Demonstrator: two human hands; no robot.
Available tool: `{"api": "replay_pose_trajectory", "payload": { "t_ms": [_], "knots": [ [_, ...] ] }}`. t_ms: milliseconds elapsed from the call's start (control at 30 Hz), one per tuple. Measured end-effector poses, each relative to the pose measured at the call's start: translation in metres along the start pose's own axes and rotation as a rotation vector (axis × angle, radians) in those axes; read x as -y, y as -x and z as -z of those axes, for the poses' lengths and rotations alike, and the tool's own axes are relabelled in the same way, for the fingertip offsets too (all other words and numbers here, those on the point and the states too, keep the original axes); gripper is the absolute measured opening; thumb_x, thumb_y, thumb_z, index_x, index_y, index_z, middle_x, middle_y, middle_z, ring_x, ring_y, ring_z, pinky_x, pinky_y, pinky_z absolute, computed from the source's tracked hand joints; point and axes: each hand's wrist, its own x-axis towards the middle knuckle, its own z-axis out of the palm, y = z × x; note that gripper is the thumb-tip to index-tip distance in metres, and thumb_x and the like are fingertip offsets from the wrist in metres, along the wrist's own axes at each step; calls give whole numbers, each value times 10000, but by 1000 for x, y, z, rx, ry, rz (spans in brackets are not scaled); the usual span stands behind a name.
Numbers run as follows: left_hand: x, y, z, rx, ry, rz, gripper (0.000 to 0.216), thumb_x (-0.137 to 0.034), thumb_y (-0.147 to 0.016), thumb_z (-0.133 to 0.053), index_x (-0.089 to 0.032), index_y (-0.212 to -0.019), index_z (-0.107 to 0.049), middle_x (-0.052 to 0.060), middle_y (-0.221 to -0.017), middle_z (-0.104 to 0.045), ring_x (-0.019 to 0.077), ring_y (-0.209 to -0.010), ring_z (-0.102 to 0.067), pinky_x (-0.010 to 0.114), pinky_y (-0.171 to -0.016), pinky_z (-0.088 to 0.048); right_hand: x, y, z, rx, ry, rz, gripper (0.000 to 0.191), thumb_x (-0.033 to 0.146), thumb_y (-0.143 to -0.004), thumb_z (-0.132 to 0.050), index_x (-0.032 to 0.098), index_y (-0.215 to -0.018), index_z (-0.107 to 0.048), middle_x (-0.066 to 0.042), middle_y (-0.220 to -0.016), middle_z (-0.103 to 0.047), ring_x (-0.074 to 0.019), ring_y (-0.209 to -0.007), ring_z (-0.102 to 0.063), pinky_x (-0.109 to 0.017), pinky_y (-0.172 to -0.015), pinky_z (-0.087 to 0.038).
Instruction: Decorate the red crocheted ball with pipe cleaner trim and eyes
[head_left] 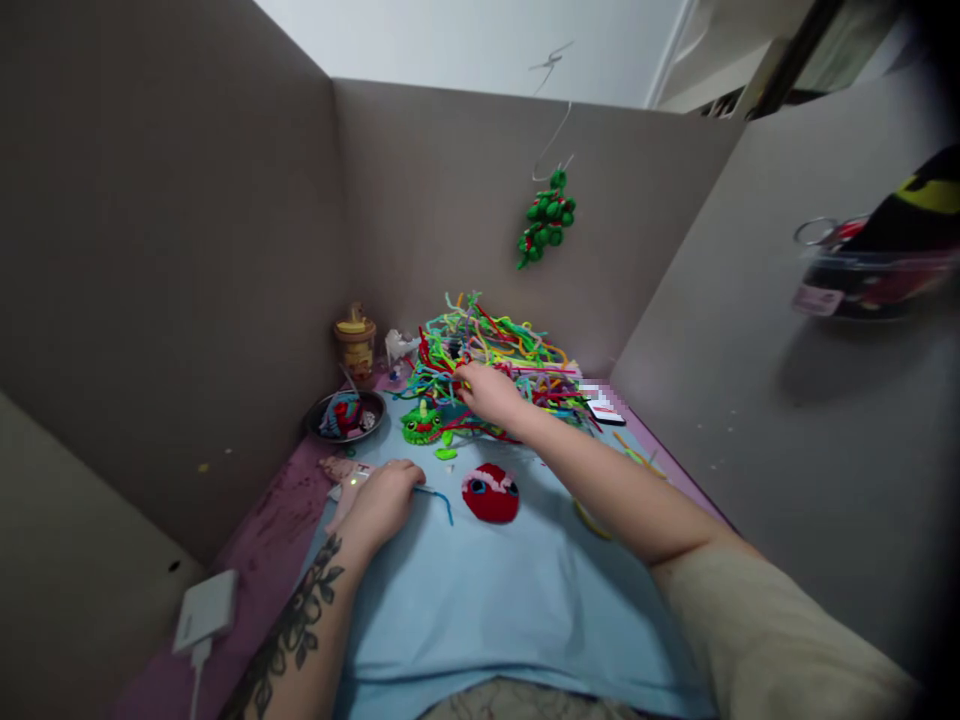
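My right hand [491, 395] reaches into a heap of many-coloured pipe cleaners [536, 350] at the back of the table. Its fingers are curled among red strands, and the fingertips are partly hidden. On the left, my left hand [384, 503] is closed, palm down, and a bent blue pipe cleaner [448, 505] sticks out from under its fingers. Beside that hand lies a pale pink device [352, 480] with a small light, partly covered. Between my hands rests a flat red fuzzy face piece [491, 497] with blue eyes and a pink strip. Behind it sits a green horned head [421, 424].
A dark bowl [373, 425] with yarn-like pieces and a brown cup [355, 345] stand at the left. A phone [606, 410] lies at the right. Board walls enclose the table; a green bundle [551, 215] hangs from wire. A white power bank [206, 608] sits front left.
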Motion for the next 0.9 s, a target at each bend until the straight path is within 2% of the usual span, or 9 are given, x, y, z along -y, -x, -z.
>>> {"api": "replay_pose_trajectory", "payload": {
  "t_ms": [67, 167, 300, 367, 433, 500, 700, 900],
  "knots": [
    [0, 0, -1, 10, -11, 3, 322, -39, -722, -442, -189, -919, -647, 69, -943, -638, 205, -921, -554, 303, -821, -392, -6, -7, -10, -25, 18, -73, 316, 146, -810, -470, 169, -1104, -585, -100, -1100, -617, -202, -1001, -560, -265, -822, -416],
    [-1, 1, -2, 20, -24, -2, 317, -43, -718, -446, -191, -911, -649, 69, -936, -639, 208, -910, -552, 310, -812, -389, -17, -18, -19, -21, 43, -119, 302, 124, -775, -483, 155, -1044, -616, -111, -1091, -624, -211, -982, -572, -274, -818, -423],
    [-3, 1, -2, 32, -29, 4, 315, -45, -724, -443, -187, -916, -649, 76, -933, -636, 210, -913, -549, 312, -812, -387, -38, -34, -14, -20, -22, -140, 196, 232, -765, -537, 161, -874, -684, -84, -904, -684, -203, -835, -606, -265, -728, -434],
    [-3, 1, -1, 43, -26, 15, 310, -46, -726, -446, -186, -914, -649, 76, -942, -634, 210, -930, -544, 310, -825, -383, -56, -42, -4, -117, -157, -237, 209, 264, -776, -532, 162, -845, -701, -55, -815, -694, -170, -756, -606, -237, -680, -427],
    [-4, 1, 0, 47, -27, 17, 309, -45, -728, -444, -187, -912, -647, 71, -940, -634, 207, -932, -543, 305, -821, -383, -78, -48, 7, -238, -282, -395, 231, 279, -774, -532, 145, -835, -711, -45, -752, -690, -149, -688, -595, -219, -623, -413],
    [-5, 0, 1, 39, -34, 6, 300, -50, -738, -435, -186, -903, -645, 68, -928, -637, 206, -911, -547, 302, -800, -388, -98, -47, 14, -295, -333, -487, 218, 282, -739, -564, 138, -793, -719, -36, -685, -675, -138, -635, -574, -214, -588, -395],
    [-8, 1, 1, 14, -49, -8, 283, -64, -756, -419, -180, -880, -646, 72, -906, -647, 210, -886, -555, 305, -777, -390, -126, -33, 15, -371, -408, -502, 165, 268, -671, -595, 142, -669, -701, -2, -566, -611, -109, -539, -506, -208, -529, -358],
    [-6, 0, -1, 5, -53, -16, 276, -84, -774, -415, -183, -887, -646, 75, -913, -646, 207, -892, -553, 306, -789, -386, -140, -33, 18, -442, -693, -769, 124, 208, -648, -574, 124, -689, -656, 44, -425, -485, -82, -396, -408, -204, -448, -350]
  ]
}}
